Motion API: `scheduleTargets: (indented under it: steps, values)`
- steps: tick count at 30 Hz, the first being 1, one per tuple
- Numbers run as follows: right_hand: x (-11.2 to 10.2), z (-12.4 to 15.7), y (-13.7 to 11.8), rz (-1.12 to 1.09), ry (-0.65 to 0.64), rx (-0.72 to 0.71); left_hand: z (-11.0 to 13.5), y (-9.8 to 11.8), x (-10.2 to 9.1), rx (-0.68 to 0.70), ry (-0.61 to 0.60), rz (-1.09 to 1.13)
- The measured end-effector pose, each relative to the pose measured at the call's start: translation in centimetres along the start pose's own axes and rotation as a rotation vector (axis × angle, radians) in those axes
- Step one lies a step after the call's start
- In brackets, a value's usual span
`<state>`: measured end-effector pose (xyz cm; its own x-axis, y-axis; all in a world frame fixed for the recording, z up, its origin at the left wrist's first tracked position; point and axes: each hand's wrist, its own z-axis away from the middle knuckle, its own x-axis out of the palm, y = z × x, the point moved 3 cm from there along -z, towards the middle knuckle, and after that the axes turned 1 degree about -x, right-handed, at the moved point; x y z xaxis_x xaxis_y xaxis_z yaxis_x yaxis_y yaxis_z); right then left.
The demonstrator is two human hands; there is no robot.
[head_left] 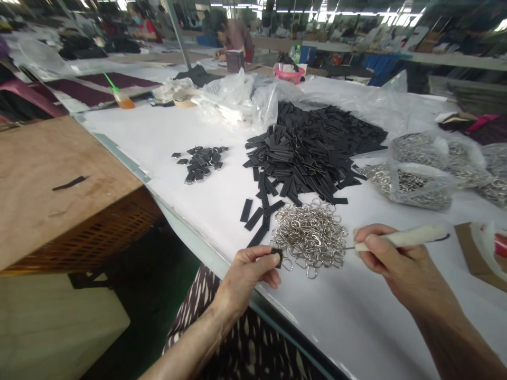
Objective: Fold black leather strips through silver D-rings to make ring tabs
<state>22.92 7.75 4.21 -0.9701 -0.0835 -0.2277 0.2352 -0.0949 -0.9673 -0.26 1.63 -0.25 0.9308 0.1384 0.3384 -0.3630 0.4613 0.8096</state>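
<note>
The tool (407, 237) lies almost straight across the counter (214, 200), its thin tip pointing left at the strip (279, 258), with the rings (311, 232) heaped between and a little beyond that line. The left hand (253, 266) has its grip closed on the strip, pinched between thumb and fingers at the near left edge of the heap; only a short dark end shows, so the strip's own long axis is hard to tell. The right hand (396, 258) has its grip wrapped round the pale handle, which rises slightly away to the right, and the tip ends just beside the heap's right edge; whether it touches a ring cannot be made out. The nearest rings lie right beside the left fingertips, so the left hand is closer to those, the right hand to the heap's far right side. The loose strips (312, 153) spread behind the rings, and the looped pieces (202, 163) sit apart, beyond the left hand and to its left.
</note>
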Motion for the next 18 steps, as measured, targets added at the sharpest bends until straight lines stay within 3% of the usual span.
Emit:
scheduleTargets:
  steps: [6,12,15,17,18]
  values:
    - [0.0,0.7,-0.9,0.275,0.105,-0.05,-1.3,4.9,-4.5,0.304,0.249,-0.155]
    - [-0.7,0.4,-0.5,0.389,0.162,-0.065,-4.9,11.1,-9.7,0.561,0.505,0.157]
    - [-0.1,0.4,-0.6,0.315,0.124,-0.129,-5.5,11.1,-9.9,0.576,0.533,0.153]
    - [0.6,0.6,-0.7,0.28,0.064,-0.192,-5.2,9.6,-8.5,0.529,0.476,-0.08]
    - [1.0,0.7,-0.7,0.269,0.026,-0.22,-4.9,8.5,-7.4,0.488,0.412,-0.31]
